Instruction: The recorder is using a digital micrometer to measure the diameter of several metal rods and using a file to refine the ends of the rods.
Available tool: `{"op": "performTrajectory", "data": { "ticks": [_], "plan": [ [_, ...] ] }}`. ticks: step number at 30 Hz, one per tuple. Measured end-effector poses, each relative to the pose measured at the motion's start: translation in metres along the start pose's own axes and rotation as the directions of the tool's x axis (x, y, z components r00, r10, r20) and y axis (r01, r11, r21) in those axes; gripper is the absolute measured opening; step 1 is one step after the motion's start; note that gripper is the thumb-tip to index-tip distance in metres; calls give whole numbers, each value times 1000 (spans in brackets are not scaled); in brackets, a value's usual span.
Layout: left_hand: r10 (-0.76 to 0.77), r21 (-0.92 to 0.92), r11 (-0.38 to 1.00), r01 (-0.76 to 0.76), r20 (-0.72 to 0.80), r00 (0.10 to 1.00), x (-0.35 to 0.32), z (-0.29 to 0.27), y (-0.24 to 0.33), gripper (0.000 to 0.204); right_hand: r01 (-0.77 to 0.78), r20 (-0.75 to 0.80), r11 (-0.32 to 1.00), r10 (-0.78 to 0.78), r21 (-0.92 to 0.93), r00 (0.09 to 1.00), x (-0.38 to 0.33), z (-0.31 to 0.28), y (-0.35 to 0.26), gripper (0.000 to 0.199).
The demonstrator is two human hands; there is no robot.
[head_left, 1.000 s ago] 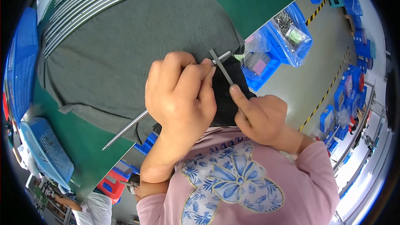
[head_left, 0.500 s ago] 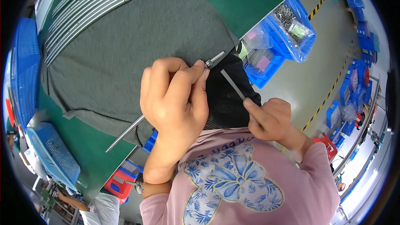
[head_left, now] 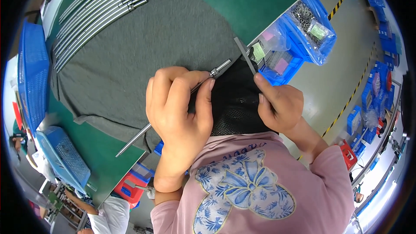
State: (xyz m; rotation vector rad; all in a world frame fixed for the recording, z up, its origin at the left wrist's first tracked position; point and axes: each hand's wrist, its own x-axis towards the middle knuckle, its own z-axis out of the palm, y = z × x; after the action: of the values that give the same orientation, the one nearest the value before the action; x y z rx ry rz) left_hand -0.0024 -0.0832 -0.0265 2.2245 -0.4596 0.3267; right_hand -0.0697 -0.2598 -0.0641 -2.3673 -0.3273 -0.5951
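Note:
My left hand is closed round a slim metal rod, pinching it just below a collar near its upper end. That end points up and right, and the rod's long thin end sticks out past my wrist at lower left. My right hand grips a flat grey file by its lower end, its free end leaning up and left. The file is apart from the rod, to the right of the rod's tip. A row of similar metal rods lies at the far left on a dark grey cloth.
The cloth covers a green table. Blue bins with bagged metal parts stand beyond its right edge. Blue baskets are at the left. A red stool and another person in a white shirt are at lower left.
The file has moved up and swung more upright in my right hand, which has risen too. My left hand still holds the rod, its collared end slightly lower. The whole view has shifted slightly.

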Motion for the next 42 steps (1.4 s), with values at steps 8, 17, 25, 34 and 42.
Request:
{"op": "performTrajectory", "data": {
  "ticks": [8,17,25,34,42],
  "plan": [
    [9,71,997,-11,39,999,4,-6,1,14,-14,-12,999,15,31,1000,-2,4,3,51],
    [125,152,981,-123,2,992,11,-3,-3,16,-24,6,999,24,36,1000,0,-1,0,53],
    [171,127,976,-174,39,985,12,-3,-10,16,-17,32,999,19,-35,999,3,-6,-13,52],
    [134,52,990,-134,0,991,12,-1,-12,14,96,75,995,-95,-6,993,8,6,-22,52],
    [161,57,985,-161,5,987,13,-1,-12,15,93,108,993,-85,-72,990,36,16,-29,51]
  ]
}}
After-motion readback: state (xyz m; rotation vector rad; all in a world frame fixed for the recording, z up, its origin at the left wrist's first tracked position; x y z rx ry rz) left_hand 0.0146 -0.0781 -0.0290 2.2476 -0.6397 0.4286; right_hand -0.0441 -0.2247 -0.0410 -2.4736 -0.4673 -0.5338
